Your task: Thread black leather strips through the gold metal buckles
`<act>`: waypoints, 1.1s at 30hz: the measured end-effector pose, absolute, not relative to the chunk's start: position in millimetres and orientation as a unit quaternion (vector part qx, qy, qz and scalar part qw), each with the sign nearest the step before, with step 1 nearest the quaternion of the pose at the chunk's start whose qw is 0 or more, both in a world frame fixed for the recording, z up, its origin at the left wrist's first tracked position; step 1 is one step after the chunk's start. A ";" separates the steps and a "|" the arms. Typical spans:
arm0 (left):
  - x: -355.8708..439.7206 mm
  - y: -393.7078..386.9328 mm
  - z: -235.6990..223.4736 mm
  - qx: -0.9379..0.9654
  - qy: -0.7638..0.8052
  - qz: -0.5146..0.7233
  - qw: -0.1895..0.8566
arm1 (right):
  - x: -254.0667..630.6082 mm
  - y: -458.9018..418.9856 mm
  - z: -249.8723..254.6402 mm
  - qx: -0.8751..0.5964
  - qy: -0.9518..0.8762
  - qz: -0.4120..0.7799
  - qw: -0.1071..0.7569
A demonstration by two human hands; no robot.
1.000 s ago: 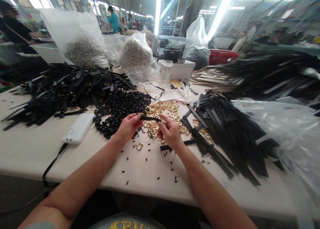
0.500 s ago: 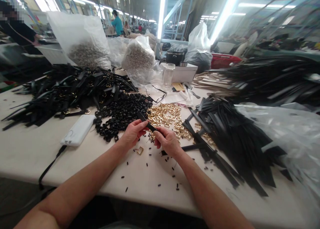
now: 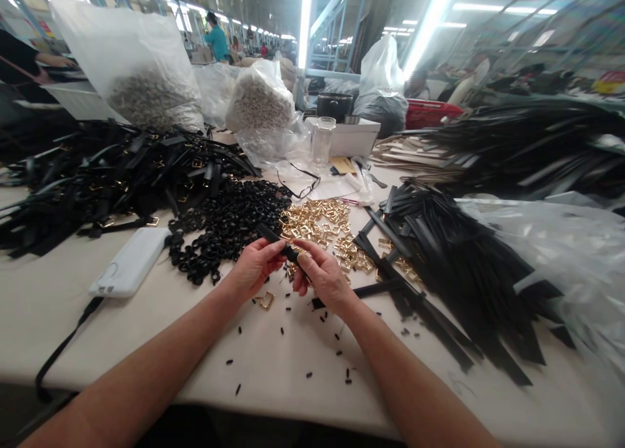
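Between my two hands is a short black strap (image 3: 271,234), slanting from upper left to lower right over the table. My left hand (image 3: 256,266) pinches it near its middle. The fingers of my right hand (image 3: 319,272) are closed around its lower right end, hiding that part. Just behind my hands lie a heap of gold buckles (image 3: 325,219) and a mound of small black loops (image 3: 234,217). One loose gold buckle (image 3: 267,300) rests below my left hand. Several tiny black pieces (image 3: 309,374) are scattered on the pale table (image 3: 273,370).
Black straps with buckles (image 3: 131,168) are piled at left, beside a white power bank (image 3: 129,262) with a cable. Plain black straps (image 3: 449,272) and clear plastic (image 3: 551,246) lie at right. Eyeglasses (image 3: 305,186), a clear jar (image 3: 323,142) and filled bags (image 3: 258,103) stand behind.
My right hand's fingers have shifted around the strap's lower end, and a thicker dark part now shows beside the thumb. The whole view has swung slightly; the left hand keeps its pinch.
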State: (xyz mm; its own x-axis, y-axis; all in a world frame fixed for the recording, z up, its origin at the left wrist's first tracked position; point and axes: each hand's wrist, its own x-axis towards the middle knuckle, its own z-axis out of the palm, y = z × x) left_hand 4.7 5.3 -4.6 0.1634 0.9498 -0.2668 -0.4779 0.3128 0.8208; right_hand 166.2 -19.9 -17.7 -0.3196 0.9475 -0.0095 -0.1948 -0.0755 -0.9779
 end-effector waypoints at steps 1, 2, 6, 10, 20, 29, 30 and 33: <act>4.3 5.6 -5.0 0.291 0.399 0.503 0.709 | 166.2 -20.0 -16.9 -0.368 -0.501 0.639 0.453; 3.9 6.0 -5.5 0.289 0.395 0.501 0.714 | 166.2 -20.1 -16.1 -0.368 -0.494 0.643 0.455; 2.3 6.7 -5.7 0.285 0.384 0.491 0.728 | 166.1 -20.9 -12.8 -0.368 -0.483 0.645 0.464; 1.8 5.2 -4.8 0.294 0.382 0.479 0.733 | 165.6 -21.2 -11.4 -0.372 -0.480 0.648 0.461; -15.6 21.4 -1.4 0.274 0.396 0.568 0.667 | 167.2 -23.3 -13.6 -0.405 -0.542 0.598 0.431; -56.6 43.8 -5.1 0.492 0.541 0.583 0.354 | 169.8 -23.2 -10.5 -0.435 -0.556 0.517 0.484; -58.4 43.0 -6.6 0.540 0.554 0.549 0.316 | 170.0 -22.9 -10.8 -0.437 -0.555 0.513 0.488; -61.5 39.3 -8.6 0.636 0.566 0.471 0.231 | 170.8 -22.0 -13.6 -0.440 -0.553 0.509 0.491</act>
State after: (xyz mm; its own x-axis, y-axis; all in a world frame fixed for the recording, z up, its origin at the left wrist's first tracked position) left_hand -61.5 39.3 -8.6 -0.0858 0.9372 0.3380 0.5025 -0.2522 0.8270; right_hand 170.8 -22.0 -13.6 -0.1300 0.9870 0.0950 -0.0141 0.0939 -0.9955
